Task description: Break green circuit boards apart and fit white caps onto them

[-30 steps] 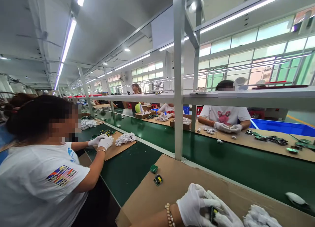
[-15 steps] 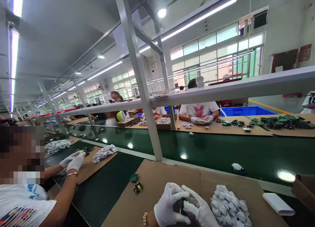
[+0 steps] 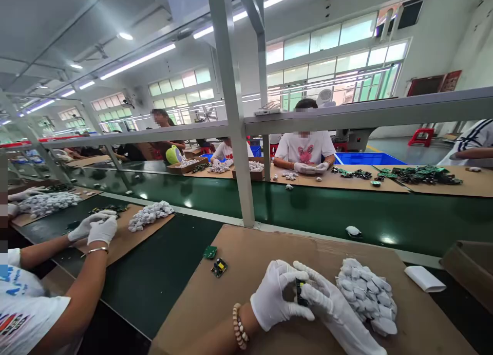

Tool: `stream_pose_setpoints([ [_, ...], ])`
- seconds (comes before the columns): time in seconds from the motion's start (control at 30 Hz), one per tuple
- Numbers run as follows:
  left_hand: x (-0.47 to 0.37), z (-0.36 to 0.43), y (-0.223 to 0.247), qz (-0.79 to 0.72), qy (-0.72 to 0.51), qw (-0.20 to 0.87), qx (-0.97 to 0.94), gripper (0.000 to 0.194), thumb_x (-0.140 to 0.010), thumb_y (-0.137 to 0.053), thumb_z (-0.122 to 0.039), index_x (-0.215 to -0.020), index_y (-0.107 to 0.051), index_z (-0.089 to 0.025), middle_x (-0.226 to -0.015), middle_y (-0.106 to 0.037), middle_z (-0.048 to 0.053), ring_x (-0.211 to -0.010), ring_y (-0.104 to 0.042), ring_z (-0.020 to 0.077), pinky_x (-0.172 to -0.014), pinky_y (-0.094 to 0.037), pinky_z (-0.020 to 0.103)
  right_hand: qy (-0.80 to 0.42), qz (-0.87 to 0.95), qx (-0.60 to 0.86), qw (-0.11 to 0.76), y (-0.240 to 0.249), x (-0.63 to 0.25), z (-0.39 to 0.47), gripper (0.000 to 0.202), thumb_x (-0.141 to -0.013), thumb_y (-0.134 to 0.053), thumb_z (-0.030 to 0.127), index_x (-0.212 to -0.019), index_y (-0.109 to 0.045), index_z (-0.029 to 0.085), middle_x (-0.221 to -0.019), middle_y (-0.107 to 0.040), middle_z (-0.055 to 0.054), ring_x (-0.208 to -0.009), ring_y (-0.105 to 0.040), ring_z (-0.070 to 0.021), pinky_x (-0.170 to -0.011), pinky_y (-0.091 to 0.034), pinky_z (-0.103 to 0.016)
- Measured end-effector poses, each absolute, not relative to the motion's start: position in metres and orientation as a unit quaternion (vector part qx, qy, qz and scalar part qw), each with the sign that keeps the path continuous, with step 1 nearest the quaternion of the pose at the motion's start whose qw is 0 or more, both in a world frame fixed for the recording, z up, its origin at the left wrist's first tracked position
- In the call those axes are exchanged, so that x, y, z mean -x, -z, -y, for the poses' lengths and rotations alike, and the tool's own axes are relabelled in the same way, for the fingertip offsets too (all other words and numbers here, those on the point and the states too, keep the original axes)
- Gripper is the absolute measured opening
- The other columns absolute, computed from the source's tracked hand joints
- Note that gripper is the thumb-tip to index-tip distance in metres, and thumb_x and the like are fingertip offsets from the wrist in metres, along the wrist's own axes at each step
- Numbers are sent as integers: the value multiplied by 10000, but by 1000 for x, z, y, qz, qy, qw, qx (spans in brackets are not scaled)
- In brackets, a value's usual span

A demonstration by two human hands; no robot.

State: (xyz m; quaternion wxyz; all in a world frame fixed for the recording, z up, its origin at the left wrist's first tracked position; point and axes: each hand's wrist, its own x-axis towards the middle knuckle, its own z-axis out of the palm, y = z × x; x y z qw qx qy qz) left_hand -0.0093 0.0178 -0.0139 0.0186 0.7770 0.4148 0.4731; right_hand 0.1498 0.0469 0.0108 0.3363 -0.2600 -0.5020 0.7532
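Note:
Both of my hands wear white gloves and meet over the cardboard sheet (image 3: pixel 215 314). My left hand (image 3: pixel 274 296), with a beaded bracelet at its wrist, curls its fingers around a small circuit board (image 3: pixel 301 292) with dark and yellow parts. From the other side my right hand (image 3: pixel 327 303) closes on the same board, and fingers of both hands hide much of it. Just right of my right hand lies a heap of white-wrapped pieces (image 3: pixel 365 293). To the left, a bare circuit board with a yellow part (image 3: pixel 219 267) and a green circuit board (image 3: pixel 210 252) rest on the cardboard.
A green conveyor belt (image 3: pixel 308 216) runs behind the cardboard, carrying a white-wrapped piece (image 3: pixel 353 231). A metal post (image 3: pixel 243 180) rises at its near edge. A white box-like object (image 3: pixel 424 279) lies right. At left, a co-worker's gloved hands (image 3: pixel 96 227) work beside another white heap (image 3: pixel 151 216).
The camera view has tilted down and shifted, so more of my hands and left forearm shows. Both hands keep hold of the circuit board. The co-worker's hands stay close together.

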Motion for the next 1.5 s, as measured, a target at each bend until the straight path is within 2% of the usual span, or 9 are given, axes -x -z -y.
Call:
stream_pose_setpoints([
  [0.1, 6, -13, 8, -408, -488, 10, -772, 612, -658, -545, -682, -1064, -566, -225, -877, -646, 56, -785, -568, 182, -733, -445, 329, -750, 498, 267, 344, -7, -151, -42, 630, -665, -686, 512, -1221, -544, 252, -1209, -578, -83, -1104, -524, -243, -985, -377, -388],
  [0.23, 5, -9, 5, -406, -484, -10, -775, 568, -734, -488, -650, -1118, -519, -233, -912, -642, 55, -860, -562, 195, -787, -421, 345, -763, 485, 259, 341, -9, -153, -36, 601, -729, -638, 490, -1252, -510, 223, -1063, -628, -81, -939, -576, -220, -901, -421, -418],
  [0.47, 6, -13, 8, -377, -431, -8, -820, 567, -789, -417, -632, -1177, -448, -219, -958, -647, 49, -868, -545, 189, -779, -372, 341, -759, 501, 273, 313, -13, -158, -38, 547, -691, -707, 304, -1204, -531, 237, -1208, -575, -76, -1102, -517, -242, -910, -428, -405],
  [0.7, 2, -12, 8, -382, -400, -29, -833, 522, -819, -409, -600, -1153, -467, -202, -948, -650, 55, -861, -532, 191, -764, -352, 338, -710, 552, 285, 333, -11, -161, -39, 517, -673, -708, 281, -1164, -562, 213, -1221, -572, -83, -1101, -524, -241, -901, -450, -387],
  [0.77, 3, -11, 6, -382, -404, -19, -831, 511, -822, -421, -588, -1161, -458, -208, -944, -645, 53, -874, -529, 192, -776, -357, 338, -718, 538, 289, 334, -13, -161, -40, 518, -666, -714, 265, -1159, -566, 214, -1180, -596, -71, -1044, -551, -224, -872, -462, -374],
  [0.9, 6, -11, 2, -385, -418, -5, -823, 512, -817, -434, -585, -1187, -443, -231, -889, -633, 34, -878, -526, 188, -790, -367, 332, -760, 504, 267, 312, -17, -162, -41, 507, -743, -654, 298, -1223, -518, 210, -878, -668, -19, -743, -595, -142, -754, -485, -346],
  [1.13, 6, -11, 6, -393, -401, -16, -827, 532, -783, -481, -599, -1171, -476, -236, -926, -643, 44, -870, -539, 191, -780, -371, 333, -692, 585, 272, 324, -14, -163, -42, 488, -704, -687, 235, -1177, -567, 221, -1227, -579, -64, -1104, -532, -224, -952, -414, -378],
  [1.33, 4, -10, 5, -393, -410, -10, -823, 534, -765, -507, -604, -1145, -504, -228, -904, -654, 41, -849, -544, 189, -772, -379, 333, -683, 591, 271, 332, -10, -163, -42, 480, -691, -687, 244, -1156, -579, 197, -1187, -601, -75, -1070, -545, -233, -947, -414, -397],
  [1.5, 6, -10, 1, -396, -438, -32, -806, 503, -792, -516, -557, -1171, -483, -229, -896, -655, 39, -863, -557, 190, -789, -389, 331, -808, 438, 236, 317, -8, -154, -35, 539, -747, -664, 321, -1249, -480, 251, -950, -627, -12, -863, -563, -149, -795, -453, -313],
])
